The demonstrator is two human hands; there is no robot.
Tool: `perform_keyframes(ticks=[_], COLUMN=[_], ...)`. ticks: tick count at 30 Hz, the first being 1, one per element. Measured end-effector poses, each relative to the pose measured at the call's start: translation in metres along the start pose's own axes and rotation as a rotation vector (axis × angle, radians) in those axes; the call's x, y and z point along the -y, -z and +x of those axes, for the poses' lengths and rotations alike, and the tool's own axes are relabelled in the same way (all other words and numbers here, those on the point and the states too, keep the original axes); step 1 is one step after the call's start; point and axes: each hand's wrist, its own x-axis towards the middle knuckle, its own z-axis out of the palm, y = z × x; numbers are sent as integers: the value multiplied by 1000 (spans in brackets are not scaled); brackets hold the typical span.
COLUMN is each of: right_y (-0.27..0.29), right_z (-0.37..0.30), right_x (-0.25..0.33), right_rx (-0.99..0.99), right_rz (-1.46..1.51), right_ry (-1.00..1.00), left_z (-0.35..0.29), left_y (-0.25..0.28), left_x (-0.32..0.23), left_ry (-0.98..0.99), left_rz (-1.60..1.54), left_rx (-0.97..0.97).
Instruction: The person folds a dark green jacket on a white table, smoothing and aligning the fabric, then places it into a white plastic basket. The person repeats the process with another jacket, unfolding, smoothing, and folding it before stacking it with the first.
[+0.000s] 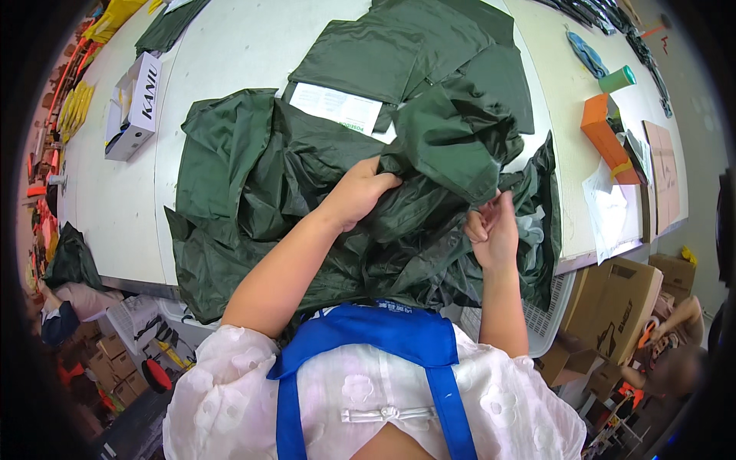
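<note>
Left hand closed round glossy dark-green crumpled fabric, right hand pinching it — a careless tug could drag the rectangular white paper sheet beyond it.

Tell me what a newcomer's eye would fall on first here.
Probably the green fabric, heaped across the near side of the white table, with the left hand and right hand pinching its raised part. Next, perhaps, the blue apron at the bottom centre, then the orange box toward the table's right edge.
</note>
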Motion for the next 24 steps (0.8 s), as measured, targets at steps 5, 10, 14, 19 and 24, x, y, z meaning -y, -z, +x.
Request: perform_keyframes(ticks=[5,10,14,19,24], right_y=[-35,-64,-90,-110,-111], right_z=[-1,-18,-30,-29,-64], right_x=[3,-3,-7,-4,18], right_rx=[126,119,173,-120,160], right_rz=[203,221,78,-407,-753], right_ry=[-123,-51,-7,266,873], left_z=[-26,-74,-91,-100,-110], left_y=[9,0,-19,-22,-25], left_x=[2,7,-2,-16,-24], left_ry=[-30,-593,-153,-163,-185], left_rz=[187,-86,-609,-713,-747], left_rx=[-11,-367,13,-11,-24])
